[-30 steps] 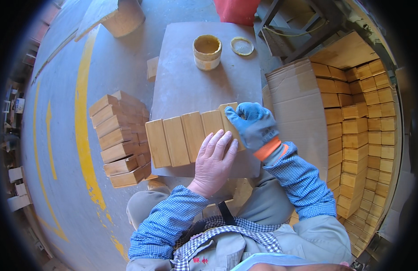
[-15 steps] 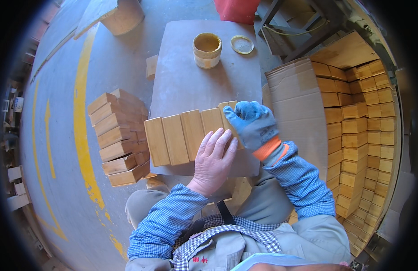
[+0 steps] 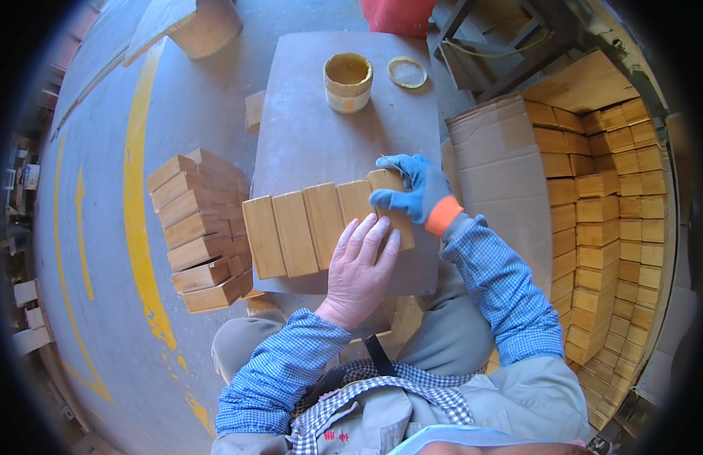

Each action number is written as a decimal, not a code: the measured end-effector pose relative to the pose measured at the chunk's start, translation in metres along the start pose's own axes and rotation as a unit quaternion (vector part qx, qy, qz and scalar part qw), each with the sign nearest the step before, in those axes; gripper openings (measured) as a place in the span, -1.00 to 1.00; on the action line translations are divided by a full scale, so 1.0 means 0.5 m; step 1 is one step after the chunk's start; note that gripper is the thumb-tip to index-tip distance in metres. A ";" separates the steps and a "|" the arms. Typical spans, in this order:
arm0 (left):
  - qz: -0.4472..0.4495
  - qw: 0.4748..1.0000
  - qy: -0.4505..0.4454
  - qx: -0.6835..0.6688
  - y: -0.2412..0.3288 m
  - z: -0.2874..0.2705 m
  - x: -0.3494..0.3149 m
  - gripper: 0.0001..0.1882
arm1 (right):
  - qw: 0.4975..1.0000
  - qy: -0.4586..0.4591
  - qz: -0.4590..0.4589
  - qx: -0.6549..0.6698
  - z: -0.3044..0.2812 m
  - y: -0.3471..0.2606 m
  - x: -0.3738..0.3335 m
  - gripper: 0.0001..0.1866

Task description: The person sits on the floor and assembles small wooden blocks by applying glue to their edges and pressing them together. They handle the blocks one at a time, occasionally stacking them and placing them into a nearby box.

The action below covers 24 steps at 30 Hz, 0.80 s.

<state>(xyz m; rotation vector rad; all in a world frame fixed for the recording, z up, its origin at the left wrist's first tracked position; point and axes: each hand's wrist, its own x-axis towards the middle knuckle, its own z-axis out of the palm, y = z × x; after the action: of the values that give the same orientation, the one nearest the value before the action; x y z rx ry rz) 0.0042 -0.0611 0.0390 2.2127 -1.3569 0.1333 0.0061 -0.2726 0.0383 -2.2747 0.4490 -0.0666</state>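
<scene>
A row of light wooden blocks (image 3: 298, 231) lies side by side across a grey board. My bare left hand (image 3: 359, 262) rests on the near right part of the row, fingers stretched over the blocks. At the row's right end is my right hand (image 3: 416, 188), in a blue glove with an orange cuff. Its thumb and fingers are spread apart over the far end of the rightmost block (image 3: 387, 180), part of which shows between them. The palm side and the exact finger contact are hidden.
On the grey board (image 3: 306, 114) stand an open tub (image 3: 349, 91) of yellowish-brown paste and its round lid (image 3: 407, 73). Stacked wooden blocks (image 3: 196, 227) sit at the left. A cardboard box (image 3: 503, 174) full of blocks stands right. Behind are a red object (image 3: 397, 15) and a wooden frame.
My right hand has opened from a bunched shape, spreading thumb and fingers at the rightmost block's far end, and has shifted slightly left. My left hand stays where it was.
</scene>
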 end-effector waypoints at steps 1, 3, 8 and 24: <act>-0.001 1.000 -0.002 0.000 0.000 0.000 0.000 -0.56 | 1.000 -0.002 0.021 0.015 0.008 0.003 0.010 -0.34; -0.005 1.000 -0.009 0.003 0.000 -0.001 -0.001 -0.58 | 0.998 0.004 0.051 0.046 0.021 0.007 0.028 -0.53; -0.006 1.000 -0.008 0.010 0.001 0.001 -0.002 -0.59 | 0.995 0.074 0.047 -0.050 0.038 0.032 0.081 -0.57; -0.007 0.991 0.111 -0.073 -0.055 -0.102 -0.030 -0.55 | 0.954 0.281 -0.043 0.092 0.010 0.161 0.103 -0.72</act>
<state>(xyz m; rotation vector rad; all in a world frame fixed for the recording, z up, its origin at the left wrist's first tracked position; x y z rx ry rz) 0.0297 -0.0143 0.0666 2.0191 -1.1896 0.2579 0.0311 -0.3365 -0.0285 -2.0644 0.6052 -0.7826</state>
